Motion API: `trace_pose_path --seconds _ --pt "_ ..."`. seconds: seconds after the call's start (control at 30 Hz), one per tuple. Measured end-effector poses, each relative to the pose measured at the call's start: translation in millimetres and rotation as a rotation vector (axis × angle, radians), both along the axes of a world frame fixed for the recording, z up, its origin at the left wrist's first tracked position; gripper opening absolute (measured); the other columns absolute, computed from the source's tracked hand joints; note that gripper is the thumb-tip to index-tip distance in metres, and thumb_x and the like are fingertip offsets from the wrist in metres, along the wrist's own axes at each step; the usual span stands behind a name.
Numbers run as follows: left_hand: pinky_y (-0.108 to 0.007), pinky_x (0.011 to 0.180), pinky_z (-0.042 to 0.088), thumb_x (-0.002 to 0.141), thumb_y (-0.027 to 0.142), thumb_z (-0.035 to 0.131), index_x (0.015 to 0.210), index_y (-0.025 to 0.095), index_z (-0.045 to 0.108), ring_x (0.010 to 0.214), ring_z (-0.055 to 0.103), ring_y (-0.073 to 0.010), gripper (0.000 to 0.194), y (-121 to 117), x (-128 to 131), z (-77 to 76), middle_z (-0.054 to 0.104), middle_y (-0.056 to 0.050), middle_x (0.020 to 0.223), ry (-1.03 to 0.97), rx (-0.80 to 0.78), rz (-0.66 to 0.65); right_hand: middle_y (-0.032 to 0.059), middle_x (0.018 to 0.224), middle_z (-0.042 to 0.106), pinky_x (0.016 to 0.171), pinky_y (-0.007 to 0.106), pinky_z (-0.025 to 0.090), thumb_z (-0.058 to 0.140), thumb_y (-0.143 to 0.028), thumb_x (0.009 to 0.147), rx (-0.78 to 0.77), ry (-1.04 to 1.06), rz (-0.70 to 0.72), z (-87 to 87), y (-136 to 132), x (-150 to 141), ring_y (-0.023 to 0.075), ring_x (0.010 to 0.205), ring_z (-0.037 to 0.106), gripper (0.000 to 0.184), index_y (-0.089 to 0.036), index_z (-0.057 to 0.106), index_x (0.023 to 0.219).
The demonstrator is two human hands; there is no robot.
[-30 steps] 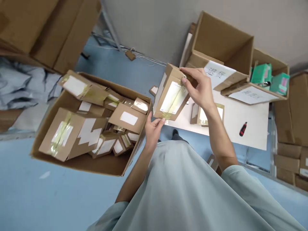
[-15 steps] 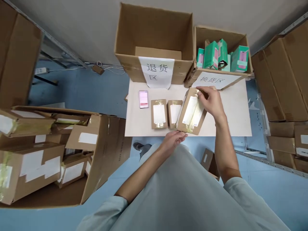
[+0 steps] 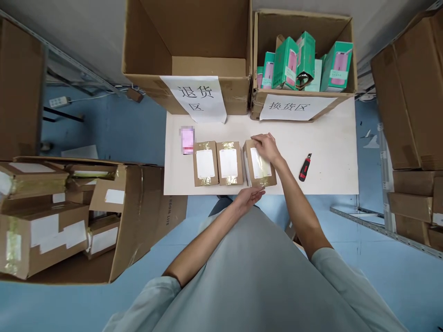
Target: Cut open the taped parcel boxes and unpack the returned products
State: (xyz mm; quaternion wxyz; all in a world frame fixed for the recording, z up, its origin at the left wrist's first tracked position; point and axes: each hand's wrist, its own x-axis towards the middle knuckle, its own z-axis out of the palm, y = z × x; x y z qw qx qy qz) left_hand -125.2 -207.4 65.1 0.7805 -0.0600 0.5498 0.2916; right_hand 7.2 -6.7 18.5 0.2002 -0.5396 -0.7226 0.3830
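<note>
In the head view, a taped carton point(image 3: 260, 166) is at the front edge of the worktop point(image 3: 330, 143), around the middle of this edge. Its long axis runs from the front edge toward the back edge, and its far end turns slightly to the left. The white label faces up. Whether the carton rests fully on the worktop, I cannot tell.

The right hand point(image 3: 266, 146) comes from the right side with the wrist bent. Its fingers are partly curled and point to the left; they have hold of the far end of the carton, which lies below and in front of this hand. The left hand point(image 3: 248, 198) is just outside the front edge, half open, its fingers pointing to the right. The fingertips reach the near end of the carton; if they grip it, I cannot tell.

Two similar cartons point(image 3: 230, 163) stand to the left, side by side, also close to the front edge, with a narrow gap before the taped carton. A red and black cutter point(image 3: 304, 167) lies to the right, between the right hand and the right edge.
</note>
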Motion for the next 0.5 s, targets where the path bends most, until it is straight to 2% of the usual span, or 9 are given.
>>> trace_pose_path --seconds 0.1,0.2,0.27,0.3,0.37,0.43,0.47,0.5 --pt "-0.037 0.113 0.062 0.081 0.016 0.096 0.089 0.015 0.081 0.12 0.083 -0.0295 0.017 -4 1 -1.7 0.085 -0.02 0.118 0.024 -0.012 -0.006 0.0109 0.145 0.083 0.146 0.071 0.016 0.064 -0.021 0.098 -0.051 -0.006 0.047 -13.0 -6 -3 0.0343 0.145 0.069 0.039 -0.023 0.085 0.131" --pt "-0.044 0.12 0.06 0.08 0.03 0.101 0.099 0.016 0.086 0.128 0.081 -0.0338 0.028 -12 -27 6.7 0.081 -0.022 0.141 -0.003 0.106 -0.067 0.0159 0.159 0.074 0.146 0.067 0.021 0.068 -0.033 0.1 -0.054 0.061 0.023 -22.1 -22 8 0.0346 0.158 0.06 0.046 -0.021 0.079 0.143" --pt "-0.049 0.124 0.059 0.083 0.045 0.099 0.113 0.018 0.088 0.136 0.078 -0.0361 0.042 -15 -67 11.2 0.077 -0.02 0.151 0.035 0.275 -0.101 0.0182 0.169 0.065 0.144 0.066 0.028 0.071 -0.05 0.101 -0.027 0.113 -0.092 -28.8 -41 24 0.0352 0.167 0.05 0.056 -0.023 0.074 0.15" --pt "-0.052 0.124 0.059 0.086 0.051 0.096 0.122 0.02 0.086 0.139 0.076 -0.0367 0.048 -15 -93 11.0 0.077 -0.02 0.153 0.127 0.377 -0.084 0.0207 0.175 0.059 0.144 0.065 0.03 0.072 -0.059 0.101 -0.025 0.124 -0.181 -33.1 -54 34 0.0363 0.17 0.046 0.066 -0.022 0.07 0.154" --pt "-0.057 0.123 0.059 0.089 0.057 0.092 0.129 0.02 0.082 0.139 0.076 -0.0363 0.055 -11 -150 3.3 0.078 -0.02 0.15 0.521 0.513 0.01 0.0264 0.178 0.052 0.142 0.068 0.032 0.077 -0.074 0.094 -0.083 0.111 -0.346 -44.1 -83 54 0.0409 0.171 0.044 0.089 -0.018 0.063 0.161" --pt "-0.06 0.126 0.056 0.087 0.057 0.094 0.137 0.021 0.077 0.147 0.07 -0.038 0.064 -4 -206 -13.8 0.073 -0.022 0.158 0.96 0.542 0.086 0.0308 0.175 0.054 0.136 0.072 0.041 0.085 -0.082 0.082 -0.198 0.111 -0.482 -56.6 -115 69 0.0464 0.164 0.052 0.109 -0.016 0.058 0.165" --pt "-0.061 0.125 0.056 0.084 0.056 0.096 0.14 0.02 0.075 0.148 0.068 -0.0405 0.07 0 -229 -24.5 0.07 -0.025 0.161 1.08 0.501 0.076 0.0313 0.171 0.057 0.13 0.073 0.049 0.087 -0.084 0.079 -0.26 0.119 -0.535 -62.5 -130 73 0.0475 0.158 0.058 0.115 -0.017 0.056 0.167" --pt "-0.062 0.123 0.057 0.081 0.056 0.099 0.143 0.018 0.073 0.148 0.069 -0.0429 0.077 3 -248 -35.6 0.068 -0.029 0.161 1.11 0.436 0.023 0.031 0.168 0.06 0.124 0.071 0.055 0.087 -0.085 0.078 -0.314 0.132 -0.567 -67.6 -143 74 0.0473 0.153 0.063 0.119 -0.017 0.054 0.169"
